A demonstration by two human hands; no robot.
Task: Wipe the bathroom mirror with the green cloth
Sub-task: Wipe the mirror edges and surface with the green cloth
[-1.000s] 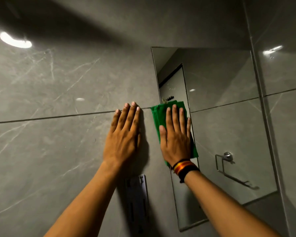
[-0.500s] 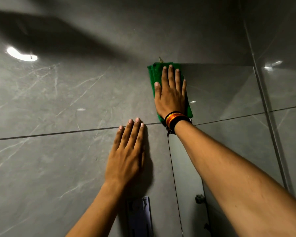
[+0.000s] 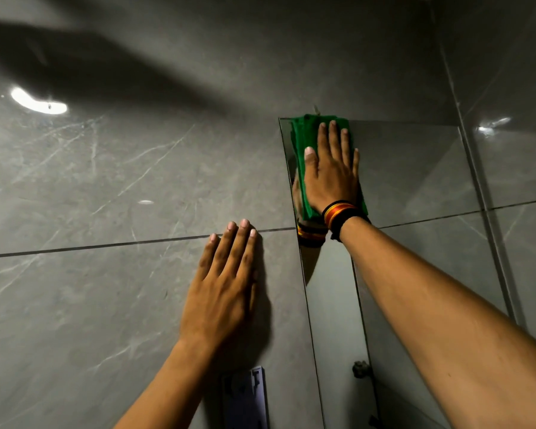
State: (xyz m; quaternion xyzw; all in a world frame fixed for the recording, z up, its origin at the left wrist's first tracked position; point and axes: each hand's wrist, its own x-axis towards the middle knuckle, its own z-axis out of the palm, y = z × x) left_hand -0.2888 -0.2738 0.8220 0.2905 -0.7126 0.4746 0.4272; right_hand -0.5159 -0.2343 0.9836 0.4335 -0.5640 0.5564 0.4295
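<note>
Counting: 2 hands, 1 green cloth (image 3: 304,140), 1 mirror (image 3: 415,168). Cloth is pressed flat at mirror's top-left corner by right hand (image 3: 331,178), fingers spread. Left hand (image 3: 222,289) is laid open on tiled wall (image 3: 106,181). Mirror's lower part is cut off; cloth is partly hidden.

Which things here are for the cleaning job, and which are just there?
For the job:
- folded green cloth
- frameless wall mirror
- right hand, flat on the cloth
- left hand, flat on the wall

Just there:
- glossy grey marble-look wall tiles
- pale rectangular wall fitting
</note>
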